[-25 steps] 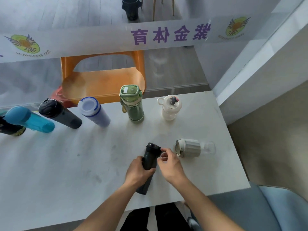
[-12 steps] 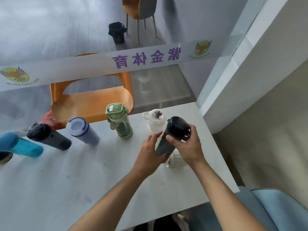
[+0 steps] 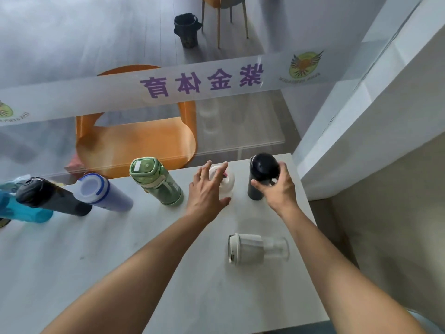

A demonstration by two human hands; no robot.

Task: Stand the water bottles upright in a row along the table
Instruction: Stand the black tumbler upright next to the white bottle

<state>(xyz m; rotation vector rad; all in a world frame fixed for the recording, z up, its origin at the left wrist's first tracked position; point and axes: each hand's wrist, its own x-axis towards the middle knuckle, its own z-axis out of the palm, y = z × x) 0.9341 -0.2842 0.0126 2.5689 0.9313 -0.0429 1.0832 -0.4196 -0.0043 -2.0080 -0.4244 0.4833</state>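
Observation:
A dark bottle [image 3: 261, 175] stands upright at the far right end of the row, my right hand [image 3: 279, 189] wrapped around it. My left hand [image 3: 207, 191] hovers flat with fingers spread, partly covering the small white bottle [image 3: 228, 180]. Leftward along the far edge stand a green bottle [image 3: 156, 183], a lavender bottle with a blue-rimmed lid [image 3: 101, 195], a black bottle [image 3: 48, 197] and a blue bottle [image 3: 21, 210]. A white-capped clear bottle [image 3: 257, 248] lies on its side nearer me on the white table [image 3: 96, 261].
A glass partition with a printed band [image 3: 202, 81] rises along the table's far edge; an orange chair [image 3: 134, 138] sits behind it. A white wall ledge [image 3: 361, 131] borders the table's right side. A dark bin [image 3: 186, 28] stands on the floor beyond.
The dark bottle went from lying near me to lifted in both hands, then to standing at the right end of the row. My left hand let go and opened.

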